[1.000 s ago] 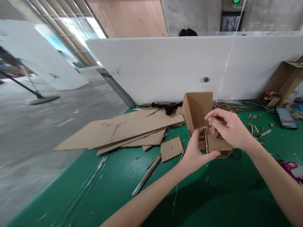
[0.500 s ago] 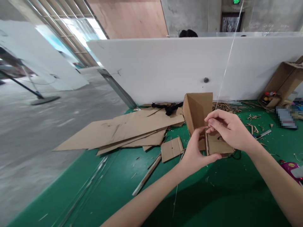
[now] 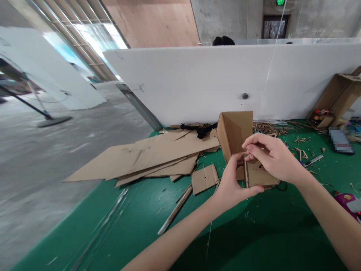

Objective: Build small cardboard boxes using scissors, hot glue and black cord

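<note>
A small cardboard box point(image 3: 262, 176) stands on the green table, with a dark loop or mark on its face. My left hand point(image 3: 232, 185) grips its left edge, the thumb along the bottom front and the fingers at the top corner. Over that same top corner, my right hand point(image 3: 272, 155) is closed in a pinch; whatever lies between its fingertips is hidden. Behind both hands rises a tall folded cardboard piece point(image 3: 237, 130); whether it is joined to the box I cannot tell.
Flat cardboard sheets point(image 3: 146, 154) lie to the left, near a small cardboard square point(image 3: 204, 178) and a thin stick point(image 3: 175, 210). A utility knife point(image 3: 313, 160), a phone point(image 3: 340, 140) and a pink tool point(image 3: 346, 201) lie right. Behind stands a white partition point(image 3: 183, 82).
My right fingertips have dipped very slightly toward the box's top corner. My left hand keeps its grip, and the box stays in place.
</note>
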{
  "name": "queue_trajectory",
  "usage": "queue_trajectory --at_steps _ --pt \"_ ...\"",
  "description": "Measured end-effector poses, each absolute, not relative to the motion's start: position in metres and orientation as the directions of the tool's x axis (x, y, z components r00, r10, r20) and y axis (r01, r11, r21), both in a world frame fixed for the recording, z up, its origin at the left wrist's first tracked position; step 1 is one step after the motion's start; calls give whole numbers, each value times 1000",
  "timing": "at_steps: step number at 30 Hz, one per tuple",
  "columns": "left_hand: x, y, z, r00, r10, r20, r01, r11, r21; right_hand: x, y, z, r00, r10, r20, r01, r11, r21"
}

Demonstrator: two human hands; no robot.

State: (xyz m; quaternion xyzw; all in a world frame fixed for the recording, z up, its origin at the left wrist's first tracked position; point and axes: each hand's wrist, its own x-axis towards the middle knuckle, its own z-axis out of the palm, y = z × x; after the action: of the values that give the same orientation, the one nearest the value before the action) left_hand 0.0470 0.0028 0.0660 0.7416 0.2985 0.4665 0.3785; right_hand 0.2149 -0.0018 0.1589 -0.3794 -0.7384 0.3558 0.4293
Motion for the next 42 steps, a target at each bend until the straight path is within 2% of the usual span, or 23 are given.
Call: queue_trajectory --at_steps 10,18,27,33,39,42 --pt "48 2 70 369 844 389 95 -450 888 216 -2 161 -461 798 389 392 576 -717" --pt "49 6 71 362 874 324 86 -377 922 217 3 158 -462 822 333 503 552 -665" --pt "50 11 65 391 884 255 66 -303 951 216 7 150 -390 890 234 488 416 -768" --pt "47 12 64 382 890 250 95 -306 947 216 9 148 -468 856 221 511 466 -723" --pt "47 12 61 393 886 246 49 -287 957 215 5 154 -330 897 296 489 430 -759" --pt "47 11 63 391 886 250 53 -293 955 215 4 156 -334 885 323 477 455 -753"
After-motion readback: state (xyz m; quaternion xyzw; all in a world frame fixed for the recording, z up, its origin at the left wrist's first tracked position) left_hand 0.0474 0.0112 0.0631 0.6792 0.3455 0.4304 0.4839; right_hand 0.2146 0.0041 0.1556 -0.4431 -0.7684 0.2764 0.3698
